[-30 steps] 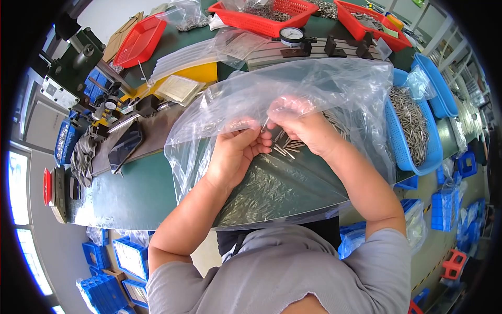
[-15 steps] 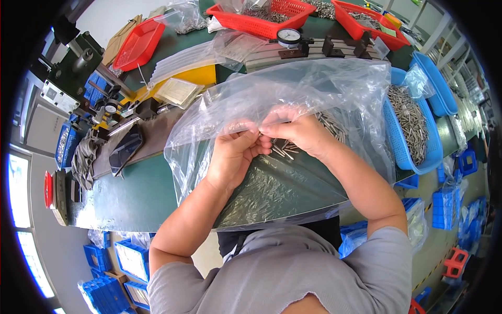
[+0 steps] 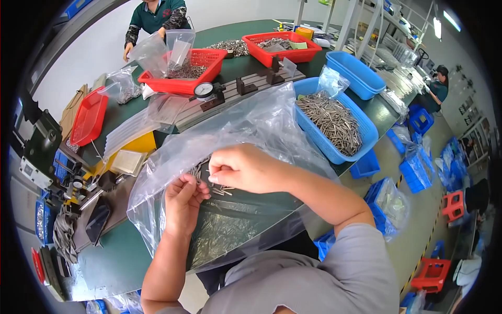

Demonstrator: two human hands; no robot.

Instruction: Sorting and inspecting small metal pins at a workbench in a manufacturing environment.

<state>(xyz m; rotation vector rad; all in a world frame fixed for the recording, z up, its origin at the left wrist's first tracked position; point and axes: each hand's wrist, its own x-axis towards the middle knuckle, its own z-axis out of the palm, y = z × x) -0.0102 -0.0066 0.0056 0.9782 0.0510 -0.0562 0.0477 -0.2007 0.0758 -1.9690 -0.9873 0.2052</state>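
Observation:
A large clear plastic bag (image 3: 261, 118) is spread over the green table in front of me. Loose slim metal pins (image 3: 223, 191) lie on it beside my fingers. My left hand (image 3: 184, 201) is palm up at the bag's opening, its thumb pressed to its curled fingers. My right hand (image 3: 241, 168) hovers just right of it, above the pins, thumb and fingers pinched together. Whatever lies between the fingertips of either hand is too small to make out. To the right, a blue basket (image 3: 369, 137) holds a heap of similar metal pins (image 3: 329, 119).
Another blue basket (image 3: 356, 73) stands behind the first. Red baskets (image 3: 180, 86) with metal parts line the far side. A dial gauge (image 3: 203, 90) sits on a long rail. At left are a phone (image 3: 98, 224) and a measuring stand (image 3: 44, 157). A co-worker (image 3: 159, 21) stands across the table.
My view has swung to the right, bringing a co-worker into sight. My right hand has drawn apart from the left fingertips, and the bag film no longer covers its fingers.

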